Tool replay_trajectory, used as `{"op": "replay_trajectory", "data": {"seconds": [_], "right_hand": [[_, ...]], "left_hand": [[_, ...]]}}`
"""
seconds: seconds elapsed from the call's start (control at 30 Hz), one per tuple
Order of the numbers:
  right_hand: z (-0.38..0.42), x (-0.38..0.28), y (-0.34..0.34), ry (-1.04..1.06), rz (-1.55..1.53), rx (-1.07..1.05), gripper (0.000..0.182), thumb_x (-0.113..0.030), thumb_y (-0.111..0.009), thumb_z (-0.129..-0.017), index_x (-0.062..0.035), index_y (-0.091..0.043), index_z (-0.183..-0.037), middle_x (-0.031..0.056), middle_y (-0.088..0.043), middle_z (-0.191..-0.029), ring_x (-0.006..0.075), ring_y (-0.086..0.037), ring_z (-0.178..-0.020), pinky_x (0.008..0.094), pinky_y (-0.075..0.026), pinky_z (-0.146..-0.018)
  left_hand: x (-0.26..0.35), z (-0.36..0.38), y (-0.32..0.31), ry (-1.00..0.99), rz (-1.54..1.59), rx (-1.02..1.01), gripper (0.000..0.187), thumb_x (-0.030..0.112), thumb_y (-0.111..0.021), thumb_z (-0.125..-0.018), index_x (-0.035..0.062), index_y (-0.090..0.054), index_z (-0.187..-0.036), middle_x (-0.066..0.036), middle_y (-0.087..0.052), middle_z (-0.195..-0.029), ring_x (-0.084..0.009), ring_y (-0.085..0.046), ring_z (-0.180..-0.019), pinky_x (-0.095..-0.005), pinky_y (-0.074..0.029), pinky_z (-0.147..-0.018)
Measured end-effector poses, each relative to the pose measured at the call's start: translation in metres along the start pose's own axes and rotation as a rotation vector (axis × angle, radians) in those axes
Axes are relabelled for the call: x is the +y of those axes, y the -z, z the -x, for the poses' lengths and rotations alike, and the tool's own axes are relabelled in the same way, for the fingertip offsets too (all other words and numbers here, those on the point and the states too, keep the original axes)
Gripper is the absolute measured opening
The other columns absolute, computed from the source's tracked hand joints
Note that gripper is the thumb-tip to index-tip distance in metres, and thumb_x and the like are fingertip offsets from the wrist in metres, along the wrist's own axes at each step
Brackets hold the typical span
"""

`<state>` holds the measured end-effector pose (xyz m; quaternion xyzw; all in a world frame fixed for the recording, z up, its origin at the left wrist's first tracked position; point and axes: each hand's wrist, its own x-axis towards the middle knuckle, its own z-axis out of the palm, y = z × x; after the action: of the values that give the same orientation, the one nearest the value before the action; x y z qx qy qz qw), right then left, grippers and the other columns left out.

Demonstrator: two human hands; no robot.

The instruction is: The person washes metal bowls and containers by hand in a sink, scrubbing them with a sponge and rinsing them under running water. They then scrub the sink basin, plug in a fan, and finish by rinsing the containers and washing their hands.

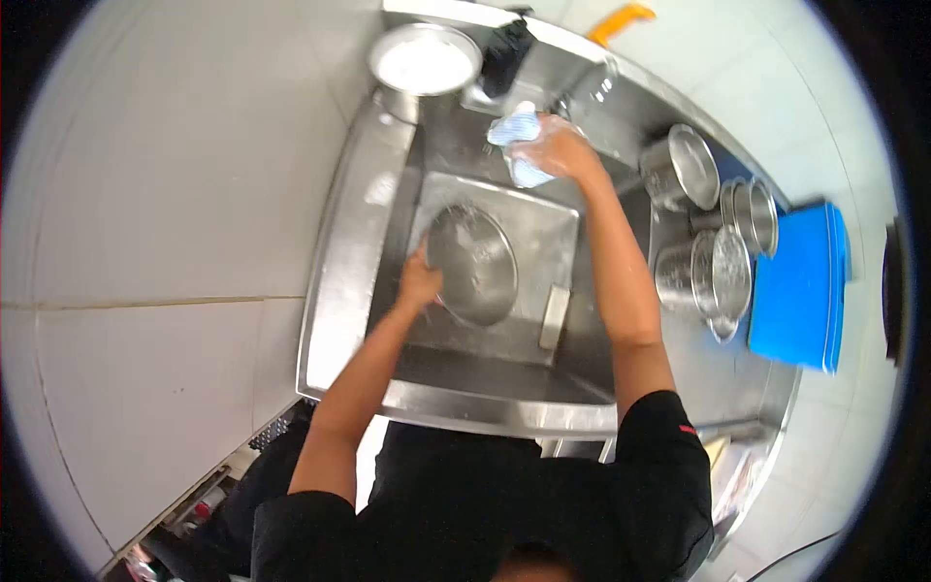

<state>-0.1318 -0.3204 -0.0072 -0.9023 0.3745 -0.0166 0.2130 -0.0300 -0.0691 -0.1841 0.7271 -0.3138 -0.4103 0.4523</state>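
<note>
My left hand (420,281) grips the rim of a round stainless steel bowl (477,264), which is tilted inside the metal sink (543,215). The fingers curl over the bowl's left edge and are partly hidden. Up at the back of the sink, my right hand (561,147) is closed on a wet blue-and-white striped cloth (517,126), apart from the bowl. Close by the cloth, a dark bottle (505,58) stands on the back ledge.
A pot with white contents (425,66) sits at the sink's back left corner. Several steel pots (693,276) stand on the right drainboard beside a blue bin (800,289). An orange-handled item (621,21) lies behind the sink. A tiled wall (184,194) borders the left.
</note>
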Motion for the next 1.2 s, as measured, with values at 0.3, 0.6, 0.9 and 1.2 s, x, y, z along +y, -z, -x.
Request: {"op": "replay_trajectory", "data": {"seconds": [0.3,0.6,0.9,1.2], "right_hand": [[-0.159,-0.072,0.008,0.392,0.095,0.287,0.075,-0.055,-0.062,-0.066,0.0011,-0.052,-0.115,0.0257,-0.055,-0.110,0.0356,-0.054,-0.103,0.0382,-0.042,-0.090],[-0.185,-0.097,-0.064,0.028,0.416,0.016,0.057,-0.021,-0.056,-0.074,-0.0083,-0.044,-0.128,0.0180,-0.037,-0.136,0.0346,-0.045,-0.118,0.0421,-0.038,-0.097],[-0.179,-0.081,-0.035,0.234,-0.009,0.323,0.052,-0.041,-0.062,-0.069,-0.0090,-0.057,-0.109,0.0181,-0.062,-0.101,0.0333,-0.058,-0.097,0.0408,-0.045,-0.084],[0.063,0.007,-0.053,0.184,-1.013,0.255,0.066,-0.020,-0.076,-0.071,-0.0021,-0.043,-0.126,0.0053,-0.063,-0.101,0.0130,-0.060,-0.089,0.0303,-0.048,-0.080]], "left_hand": [[-0.001,0.027,0.008,0.124,-0.005,0.054,0.068,0.000,-0.046,-0.069,0.0050,-0.029,-0.135,-0.025,-0.057,-0.104,-0.0364,-0.061,-0.088,-0.0419,-0.056,-0.064],[-0.040,0.039,0.019,0.496,0.668,-0.175,0.050,-0.002,-0.047,-0.072,-0.0059,-0.037,-0.121,-0.019,-0.052,-0.110,-0.0323,-0.059,-0.092,-0.0429,-0.055,-0.070],[-0.014,0.048,0.017,0.493,0.768,-0.184,0.057,-0.003,-0.043,-0.074,-0.0008,-0.027,-0.128,-0.021,-0.049,-0.115,-0.0362,-0.057,-0.097,-0.0496,-0.056,-0.065],[0.037,0.003,-0.004,0.245,0.597,0.011,0.055,0.004,-0.042,-0.080,0.0056,-0.022,-0.131,-0.023,-0.047,-0.115,-0.0350,-0.062,-0.083,-0.0415,-0.058,-0.047]]}}
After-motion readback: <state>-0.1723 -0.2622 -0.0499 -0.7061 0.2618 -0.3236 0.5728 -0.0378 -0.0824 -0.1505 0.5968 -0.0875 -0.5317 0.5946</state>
